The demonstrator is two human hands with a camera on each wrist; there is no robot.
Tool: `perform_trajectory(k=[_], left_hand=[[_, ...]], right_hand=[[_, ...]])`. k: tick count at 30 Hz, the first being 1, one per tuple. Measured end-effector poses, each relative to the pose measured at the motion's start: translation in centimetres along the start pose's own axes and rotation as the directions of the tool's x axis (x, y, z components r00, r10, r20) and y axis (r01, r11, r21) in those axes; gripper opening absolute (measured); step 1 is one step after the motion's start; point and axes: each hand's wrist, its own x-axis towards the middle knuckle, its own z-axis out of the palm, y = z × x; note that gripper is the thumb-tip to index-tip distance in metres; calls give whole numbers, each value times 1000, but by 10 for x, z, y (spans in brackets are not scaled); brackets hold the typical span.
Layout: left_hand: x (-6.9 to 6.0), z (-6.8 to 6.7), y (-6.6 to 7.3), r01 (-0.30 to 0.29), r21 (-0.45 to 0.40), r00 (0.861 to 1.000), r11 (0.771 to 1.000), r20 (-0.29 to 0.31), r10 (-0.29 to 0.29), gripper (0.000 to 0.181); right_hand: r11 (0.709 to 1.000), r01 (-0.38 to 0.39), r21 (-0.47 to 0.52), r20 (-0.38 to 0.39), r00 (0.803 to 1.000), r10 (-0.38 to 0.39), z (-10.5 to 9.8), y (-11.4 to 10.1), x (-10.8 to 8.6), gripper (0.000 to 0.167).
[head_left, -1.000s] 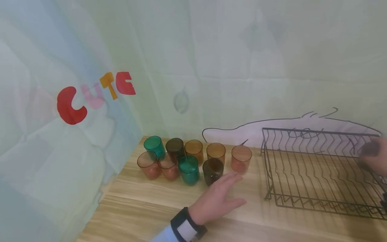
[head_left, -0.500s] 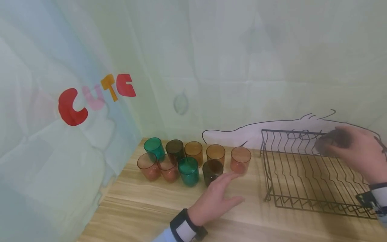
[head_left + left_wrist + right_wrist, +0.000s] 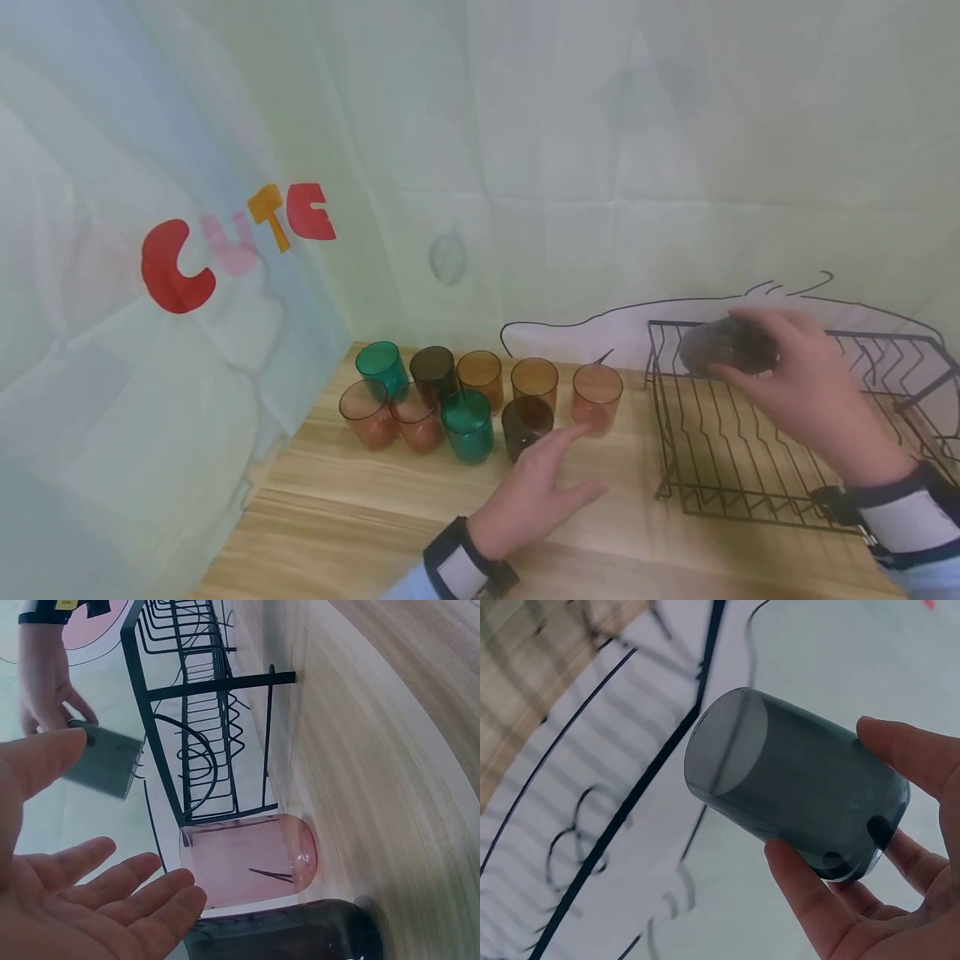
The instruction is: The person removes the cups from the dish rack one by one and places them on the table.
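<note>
My right hand (image 3: 806,387) grips a dark grey see-through cup (image 3: 802,787) near its base, holding it tilted on its side above the wire dish rack (image 3: 750,500). In the right wrist view, thumb and fingers wrap the cup's lower end. My left hand (image 3: 536,492) hovers with fingers spread in front of a dark cup (image 3: 527,425), holding nothing. A pink cup (image 3: 597,400) stands upright on the table between that dark cup and the rack; the left wrist view shows this pink cup (image 3: 247,859) beyond the spread fingers.
Left of the dark cup stand a teal cup (image 3: 468,427), two pink cups and, behind, amber, brown and green cups (image 3: 381,371), closely grouped. Wooden table (image 3: 322,517) lies beneath. A printed cloth (image 3: 555,167) hangs behind the cups and rack.
My right hand has come in from the right edge, carrying the dark cup leftward over the rack. The left hand has stayed nearly still.
</note>
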Motion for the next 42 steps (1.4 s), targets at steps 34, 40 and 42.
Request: perform_trajectory(k=[34, 40, 42], left_hand=[[3, -2, 3, -154, -9, 988, 988, -3, 154, 53], [7, -6, 6, -180, -127, 983, 975, 7, 183, 54], [8, -8, 8, -173, -193, 984, 966, 9, 178, 54]], right_hand=[[951, 229, 210, -115, 971, -209, 64, -86, -34, 70], [944, 208, 255, -135, 975, -178, 65, -87, -38, 72], [944, 191, 269, -134, 978, -159, 65, -87, -39, 72]])
